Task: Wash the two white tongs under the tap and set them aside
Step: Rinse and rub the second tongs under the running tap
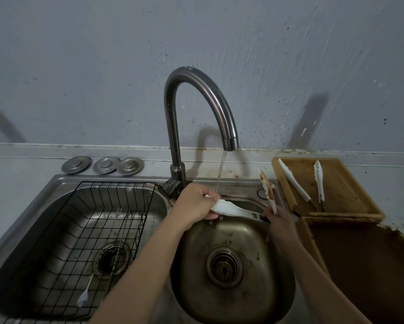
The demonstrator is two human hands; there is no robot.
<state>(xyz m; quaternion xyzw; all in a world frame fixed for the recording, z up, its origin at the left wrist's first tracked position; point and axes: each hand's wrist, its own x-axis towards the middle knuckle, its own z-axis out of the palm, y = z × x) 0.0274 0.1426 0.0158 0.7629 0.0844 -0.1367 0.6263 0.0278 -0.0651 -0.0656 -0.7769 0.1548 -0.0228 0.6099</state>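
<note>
Water runs from the curved steel tap (230, 141) into the small right sink basin (196, 265). One pair of white tongs (231, 209) is spread open over that basin. My left hand (194, 204) grips the end of its lower white arm under the stream. My right hand (279, 218) holds the tongs at the hinge end, and the upper arm (267, 189), stained brown, points up and back. A second pair of white tongs (295, 183) lies open on the wooden tray (343, 195) to the right.
The large left basin (21, 253) holds a black wire rack (86, 230) with a long spoon (84, 298) and skewers in it. Three metal drain lids (105, 165) sit on the ledge behind. A dark brown board (364, 265) lies at the right front.
</note>
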